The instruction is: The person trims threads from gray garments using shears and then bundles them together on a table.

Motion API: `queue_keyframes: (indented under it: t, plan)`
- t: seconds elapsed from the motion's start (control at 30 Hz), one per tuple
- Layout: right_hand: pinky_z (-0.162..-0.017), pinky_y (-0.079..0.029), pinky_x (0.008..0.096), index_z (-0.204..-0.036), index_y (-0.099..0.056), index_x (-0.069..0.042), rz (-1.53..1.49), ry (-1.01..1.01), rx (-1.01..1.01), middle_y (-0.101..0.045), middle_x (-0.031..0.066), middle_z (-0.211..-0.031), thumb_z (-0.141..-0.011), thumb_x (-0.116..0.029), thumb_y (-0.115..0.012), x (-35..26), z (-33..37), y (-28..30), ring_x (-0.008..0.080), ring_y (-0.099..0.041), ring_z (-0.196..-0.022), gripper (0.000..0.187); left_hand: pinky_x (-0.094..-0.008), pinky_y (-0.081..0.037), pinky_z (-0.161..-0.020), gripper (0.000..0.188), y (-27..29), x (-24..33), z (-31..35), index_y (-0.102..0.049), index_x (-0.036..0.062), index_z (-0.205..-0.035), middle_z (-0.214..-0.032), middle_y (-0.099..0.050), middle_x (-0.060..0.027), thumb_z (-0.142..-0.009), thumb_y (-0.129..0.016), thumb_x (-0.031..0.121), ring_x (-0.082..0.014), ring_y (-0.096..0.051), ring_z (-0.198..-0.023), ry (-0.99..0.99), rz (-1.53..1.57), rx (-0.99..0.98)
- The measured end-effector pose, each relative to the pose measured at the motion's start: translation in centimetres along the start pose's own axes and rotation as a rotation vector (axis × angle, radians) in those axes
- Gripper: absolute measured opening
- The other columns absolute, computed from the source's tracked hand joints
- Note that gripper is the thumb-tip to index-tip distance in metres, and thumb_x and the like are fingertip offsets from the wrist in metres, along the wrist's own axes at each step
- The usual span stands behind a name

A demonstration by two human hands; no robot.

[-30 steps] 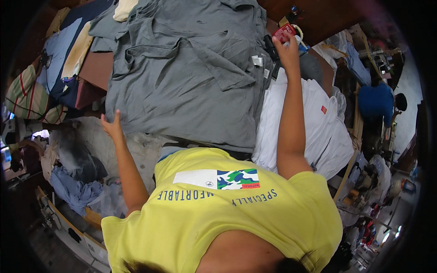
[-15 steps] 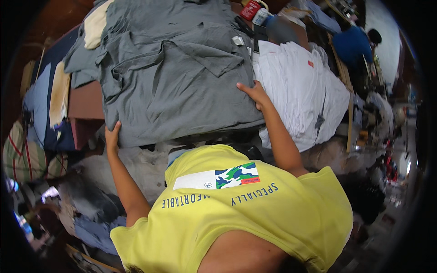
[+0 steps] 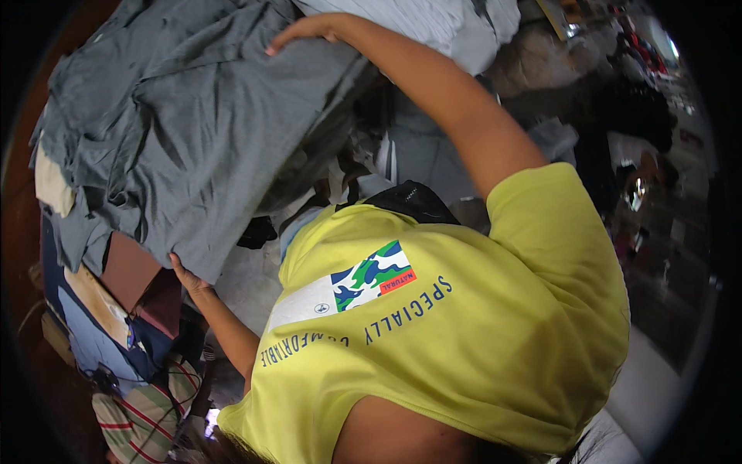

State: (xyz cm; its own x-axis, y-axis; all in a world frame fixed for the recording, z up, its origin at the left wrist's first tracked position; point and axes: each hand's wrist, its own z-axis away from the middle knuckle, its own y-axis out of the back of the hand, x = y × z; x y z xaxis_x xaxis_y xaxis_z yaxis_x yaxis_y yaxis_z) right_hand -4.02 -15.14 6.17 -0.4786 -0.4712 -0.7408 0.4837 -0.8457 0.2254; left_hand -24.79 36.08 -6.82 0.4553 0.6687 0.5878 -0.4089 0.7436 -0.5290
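A large grey shirt lies spread and creased over a pile of grey cloth at the upper left. At its near left corner, my left hand grips the edge, thumb on top and the other fingers hidden beneath the cloth. My right arm reaches far across to the shirt's upper right part. There my right hand rests on the fabric, its visible fingers stretched and slightly curved. The near right edge of the shirt hangs down in front of my body.
White garments are piled beyond my right arm. Beside the grey pile's left end are a cream cloth, a reddish-brown box-like surface and light-blue cloth. A striped cushion-like bundle sits lower left.
My view has turned, so the grey shirt now appears tilted toward the upper left. My right hand has shifted from the shirt's right edge farther onto its top; my left hand stays at its corner.
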Motion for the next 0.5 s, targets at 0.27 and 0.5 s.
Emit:
queue_keyframes:
  t: [0.27,0.5]
  plan:
    - [-0.085,-0.045,0.0279,-0.109,-0.06,0.0,-0.696,0.362,-0.089,-0.062,0.0101,-0.102,-0.07,-0.025,-0.073,-2.9,5.7,-5.1,0.0186,-0.058,-0.091,0.049,-0.0471,-0.029,-0.101,0.074,-4.3,4.8,1.5,-0.034,0.0022,-0.133,-0.135,-0.037,-0.0173,-0.074,-0.06,0.039,-0.0354,-0.035,-0.122,-0.325,-0.173,0.126]
    - [-0.089,-0.041,0.0251,-0.098,-0.067,-0.005,-0.786,0.872,0.001,-0.064,0.0058,-0.103,-0.078,-0.022,-0.064,-4.9,14.2,-8.1,0.0162,-0.058,-0.096,0.026,-0.0438,-0.036,-0.096,0.059,-7.0,12.7,4.9,-0.044,0.0027,-0.124,-0.131,-0.041,-0.0189,-0.078,-0.058,0.036,-0.034,-0.041,-0.118,-0.842,-0.481,0.283]
